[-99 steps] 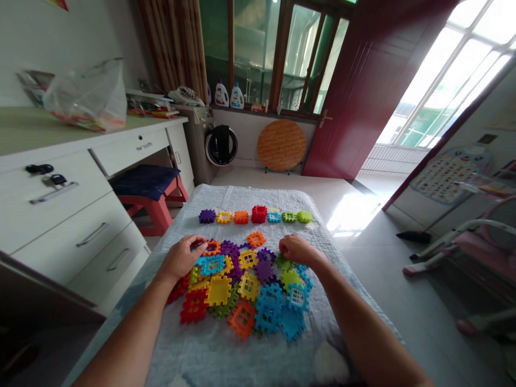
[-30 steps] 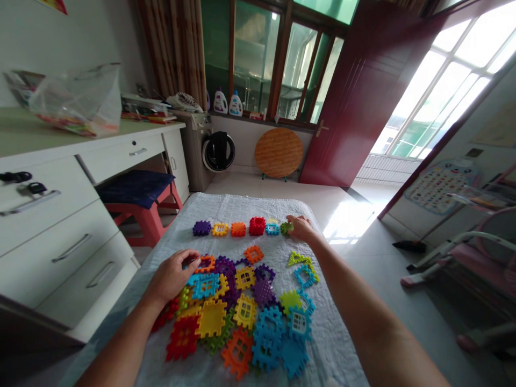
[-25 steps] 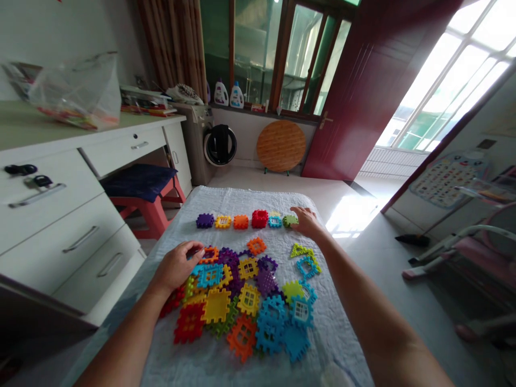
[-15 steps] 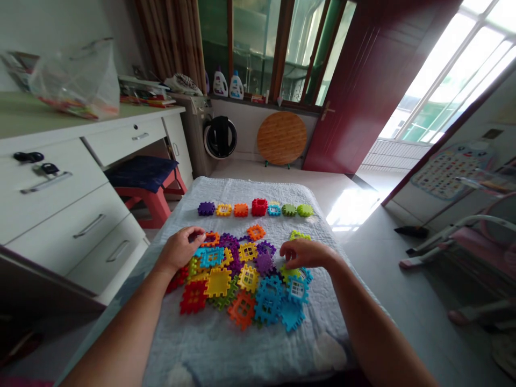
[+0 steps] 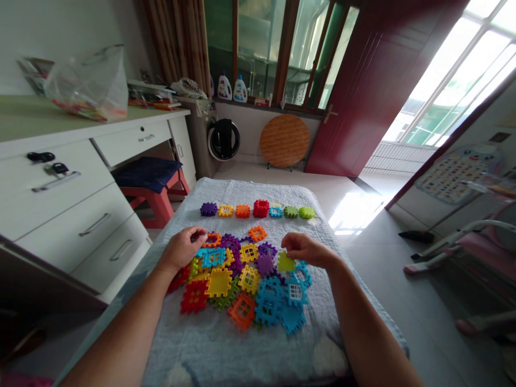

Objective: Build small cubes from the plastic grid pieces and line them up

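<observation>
A heap of colourful plastic interlocking tiles lies on the cloth-covered surface. At its left edge is my left hand [image 5: 183, 249], fingers loosely bent and a little apart, beside an orange tile frame [image 5: 213, 239] and a blue window tile [image 5: 213, 257]. My right hand [image 5: 308, 248] is at the heap's right side, fingers curled together. Their tips are just above a lime-green tile [image 5: 285, 262]; whatever they may hold is hidden. Purple tiles [image 5: 265, 264], yellow tiles [image 5: 219, 282], a red tile [image 5: 193, 296] and blue tiles [image 5: 269, 302] overlap between my forearms.
Beyond the heap, several assembled blocks stand in a row, among them a purple block [image 5: 208, 209] and a taller red block [image 5: 261, 208]. A stool [image 5: 147, 174] and white drawers [image 5: 80, 188] are on the left. A pink chair [image 5: 479, 242] stands right.
My right hand has drawn its fingers in and moved slightly away, uncovering the lime-green tile. The lime-green frame behind it is now out of sight. My left hand stays put.
</observation>
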Demonstrator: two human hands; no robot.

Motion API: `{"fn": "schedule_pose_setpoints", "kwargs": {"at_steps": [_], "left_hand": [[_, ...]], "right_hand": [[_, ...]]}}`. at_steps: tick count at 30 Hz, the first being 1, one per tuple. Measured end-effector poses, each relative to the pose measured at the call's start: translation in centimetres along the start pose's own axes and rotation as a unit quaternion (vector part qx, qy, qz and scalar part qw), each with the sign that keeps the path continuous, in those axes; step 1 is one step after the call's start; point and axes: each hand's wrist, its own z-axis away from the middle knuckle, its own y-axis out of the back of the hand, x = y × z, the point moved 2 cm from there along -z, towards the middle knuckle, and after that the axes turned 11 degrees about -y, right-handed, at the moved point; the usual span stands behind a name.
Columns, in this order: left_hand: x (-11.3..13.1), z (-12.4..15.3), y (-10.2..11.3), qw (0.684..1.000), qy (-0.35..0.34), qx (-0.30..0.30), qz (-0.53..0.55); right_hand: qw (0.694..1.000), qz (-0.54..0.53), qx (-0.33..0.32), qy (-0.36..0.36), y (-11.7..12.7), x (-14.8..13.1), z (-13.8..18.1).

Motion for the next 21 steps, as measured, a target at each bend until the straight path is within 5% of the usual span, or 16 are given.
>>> {"fn": "schedule_pose_setpoints", "kwargs": {"at_steps": [4, 9, 21], "left_hand": [[0.0, 0.0, 0.0, 1.0, -0.008, 0.002, 0.002], [0.3, 0.0, 0.1, 1.0, -0.008, 0.007, -0.003], [0.3, -0.1, 0.2, 1.0, -0.004, 0.006, 0.006]], "right_hand": [[0.993, 0.009, 0.121, -0.003, 0.4, 1.2, -1.2], [0.942, 0.23, 0.243, 0.023, 0.7, 0.9, -1.2], [0.904, 0.397, 0.153, -0.03, -0.4, 0.4, -0.2]]}}
